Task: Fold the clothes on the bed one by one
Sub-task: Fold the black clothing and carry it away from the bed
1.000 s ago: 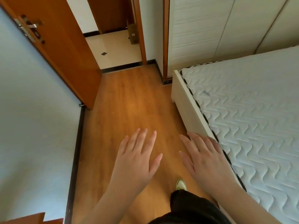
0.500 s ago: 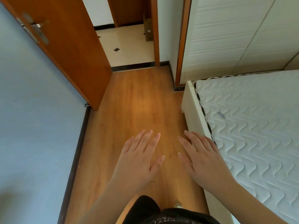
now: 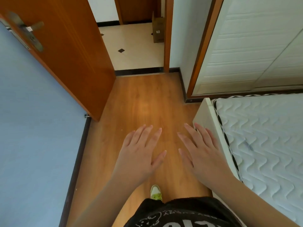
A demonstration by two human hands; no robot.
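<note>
1. Hands: left hand (image 3: 141, 154) and right hand (image 3: 201, 153) empty, fingers straight and apart, above floor (image 3: 147, 104).
2. Clothes: none visible; bed (image 3: 262, 136) at three o'clock.
3. Judgement: fabric likely soft, light; grasp at edges.

There is one view only, from a head-worn wide-angle camera looking forward and steeply down from standing height. It faces along the wooden floor (image 3: 144, 102) toward the open doorway (image 3: 136, 46) at 12 o'clock. The bed (image 3: 262, 136) lies at 3 o'clock, the blue wall (image 3: 32, 128) at 9 o'clock, and the wearer's own shirt (image 3: 180, 213) close at 6 o'clock.
</note>
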